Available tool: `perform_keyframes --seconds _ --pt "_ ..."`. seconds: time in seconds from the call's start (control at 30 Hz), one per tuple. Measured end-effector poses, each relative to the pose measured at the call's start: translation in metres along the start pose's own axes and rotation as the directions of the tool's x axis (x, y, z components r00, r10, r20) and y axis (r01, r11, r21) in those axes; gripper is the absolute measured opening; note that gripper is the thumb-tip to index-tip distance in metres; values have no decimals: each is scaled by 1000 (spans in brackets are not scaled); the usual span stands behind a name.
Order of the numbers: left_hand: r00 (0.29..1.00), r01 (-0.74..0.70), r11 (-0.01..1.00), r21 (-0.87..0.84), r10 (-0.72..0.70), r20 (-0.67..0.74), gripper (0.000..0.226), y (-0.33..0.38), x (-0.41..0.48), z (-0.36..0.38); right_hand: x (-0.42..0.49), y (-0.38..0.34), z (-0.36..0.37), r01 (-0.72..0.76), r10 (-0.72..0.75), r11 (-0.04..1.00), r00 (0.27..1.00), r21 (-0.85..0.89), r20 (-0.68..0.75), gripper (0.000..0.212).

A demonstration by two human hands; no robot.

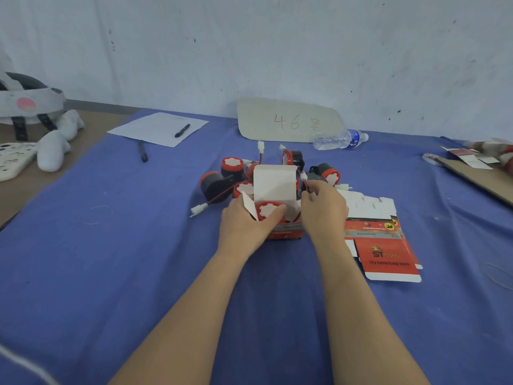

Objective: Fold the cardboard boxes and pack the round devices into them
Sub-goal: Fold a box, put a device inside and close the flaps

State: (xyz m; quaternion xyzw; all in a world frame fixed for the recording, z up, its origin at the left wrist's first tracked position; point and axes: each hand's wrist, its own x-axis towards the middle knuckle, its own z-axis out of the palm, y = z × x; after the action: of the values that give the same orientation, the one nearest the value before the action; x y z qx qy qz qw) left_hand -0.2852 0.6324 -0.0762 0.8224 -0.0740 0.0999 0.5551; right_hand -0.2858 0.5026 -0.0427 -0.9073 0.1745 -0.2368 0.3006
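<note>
Now we are in the packing step; our left hand [247, 226] grips the near left side of the small red box [286, 233], with the thumb lying over the round device [268, 211] that sits inside it; the box stands on the blue worktop [111, 245], just in front of us; its white lid flap [274, 184] stands up at the back, so the box is not closed yet; our right hand [323, 211] is at the right side of the box and pinches the white plug [304, 176] on a red wire, close beside the lid flap; we think this wire belongs to the device in the box and is the last bit to go in; next we need to tuck the plug and wire down beside the device, then bend the side flaps in and push the lid flap down; behind the box lie the other round devices [232, 165], close together in a heap; to the right lie the flat boxes [385, 245], not folded yet, so much of the job is left.
</note>
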Motion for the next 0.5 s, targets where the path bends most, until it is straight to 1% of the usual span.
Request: perform_keyframes --seconds 0.07,0.13,0.2,0.27,0.33,0.4,0.5 --pt "1000 15 1000 26 -16 24 64 3 -2 2 1 -1 0 -5 5 1000 1000 26 -19 31" --pt "998 49 998 42 -51 43 65 4 -2 3 2 -3 1 -6 8 998 999 67 -36 41" --pt "995 82 996 29 -83 53 58 4 -1 3 1 -4 1 66 -59 995 994 74 -90 45" --pt "995 88 996 21 -89 52 46 4 0 4 -2 -6 -1 183 -163 977 972 107 -167 41" --pt "995 91 996 23 -92 47 43 3 1 4 -6 -9 -3 258 -217 950 950 176 -223 32" --pt "993 111 994 24 -112 33 48 1 3 4 -9 -10 -6 266 -222 938 954 224 -202 23" --pt "992 125 992 31 -125 22 53 -1 4 4 -9 -10 -14 228 -225 946 973 229 -39 20"
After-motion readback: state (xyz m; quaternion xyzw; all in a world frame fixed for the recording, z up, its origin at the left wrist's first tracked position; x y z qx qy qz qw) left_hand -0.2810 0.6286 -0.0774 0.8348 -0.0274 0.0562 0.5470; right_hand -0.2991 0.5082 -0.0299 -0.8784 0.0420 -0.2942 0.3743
